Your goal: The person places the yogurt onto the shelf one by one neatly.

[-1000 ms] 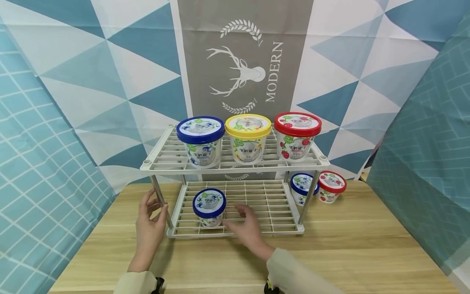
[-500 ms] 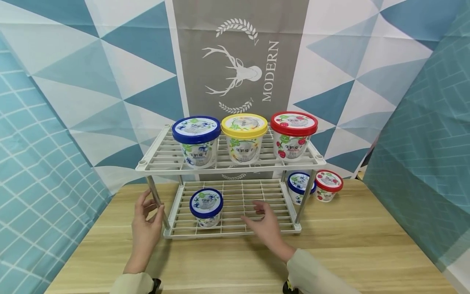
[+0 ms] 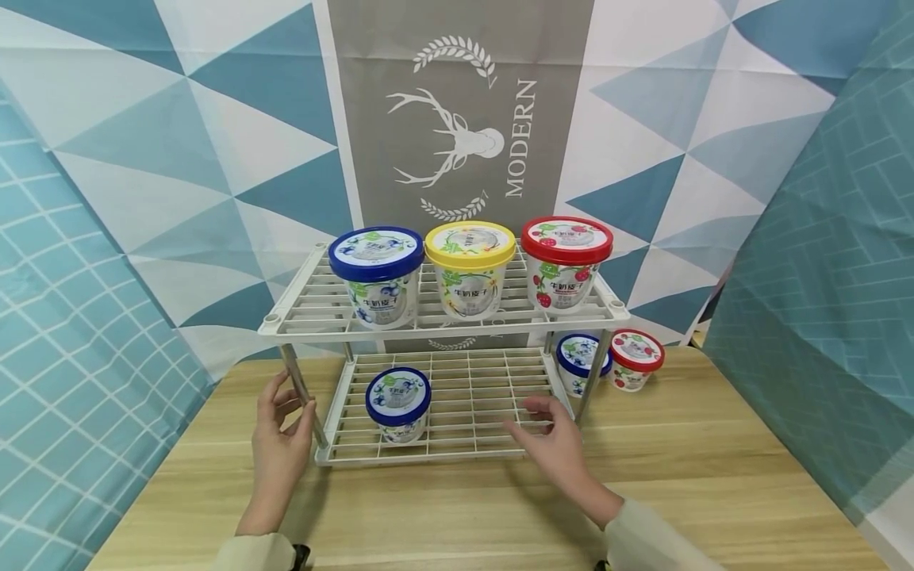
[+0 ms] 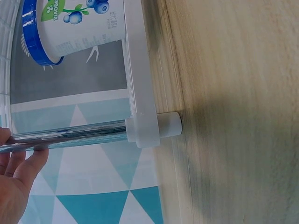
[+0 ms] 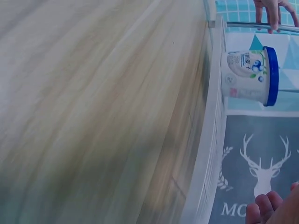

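Observation:
A two-tier white rack (image 3: 443, 332) stands on metal posts. At its left front, my left hand (image 3: 278, 440) pinches the metal post (image 4: 84, 135) between thumb and fingers. One blue-lidded blueberry tub (image 3: 398, 400) sits upright on the left part of the lower shelf; the right wrist view shows its printed side. My right hand (image 3: 555, 448) holds nothing, fingers loosely bent, at the front right of the lower shelf near the right front post (image 3: 595, 373). On the upper shelf stand a blue-lidded tub (image 3: 377, 277), a yellow-lidded tub (image 3: 470, 274) and a red-lidded tub (image 3: 567, 266) in a row.
On the wooden table (image 3: 443, 515), behind the right post, stand another blue-lidded tub (image 3: 583, 365) and a red-lidded tub (image 3: 635, 361). A patterned cloth (image 3: 457, 119) with a deer head hangs behind the rack, and tiled-pattern cloths flank both sides.
My right hand has moved right, away from the lower blue-lidded tub, to the shelf's right end. The left hand stays on the post. The view has shifted slightly.

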